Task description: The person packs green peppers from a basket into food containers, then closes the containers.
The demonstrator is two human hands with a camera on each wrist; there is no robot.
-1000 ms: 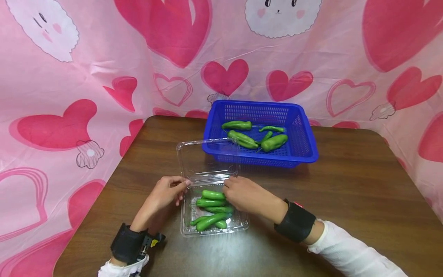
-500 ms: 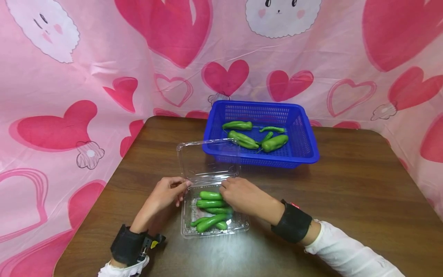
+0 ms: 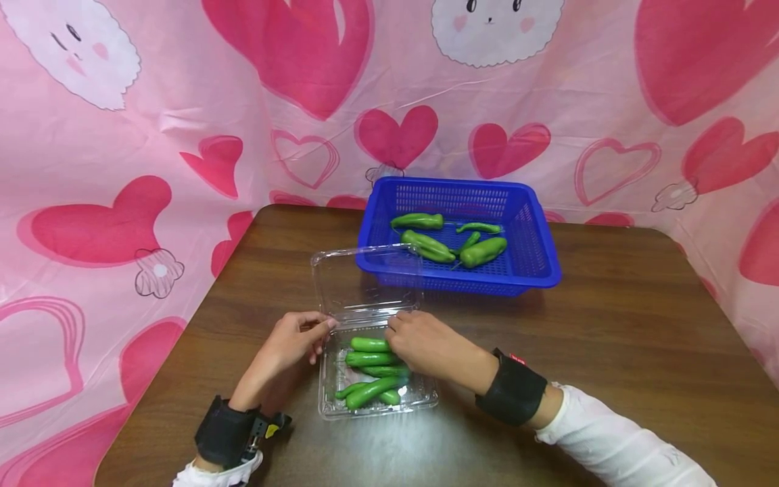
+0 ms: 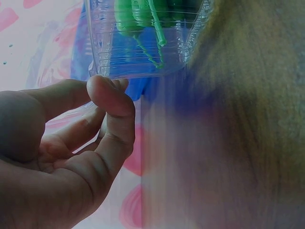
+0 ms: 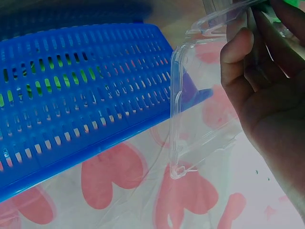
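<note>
A clear plastic clamshell container (image 3: 420,398) lies on the table with its lid (image 3: 365,281) raised toward the back. Several slender green peppers (image 3: 372,392) lie crosswise in its base. At the hinge's left end, my left hand (image 3: 298,338) pinches the container edge; the left wrist view shows thumb and forefinger meeting at the plastic. My right hand (image 3: 426,345) grips the container's right side near the hinge and covers the right ends of some peppers. In the right wrist view, its thumb (image 5: 238,45) and fingers close round the clear plastic edge.
Behind the container stands a blue slotted basket (image 3: 529,277) with several larger green peppers (image 3: 483,251) in it. The raised lid overlaps the basket's front left corner in the head view. Pink heart-print cloth (image 3: 255,155) hangs behind the brown wooden table (image 3: 608,325).
My right hand has shifted slightly left along the container's hinge side. The upper peppers near it have moved a little left. My left hand stays in place.
</note>
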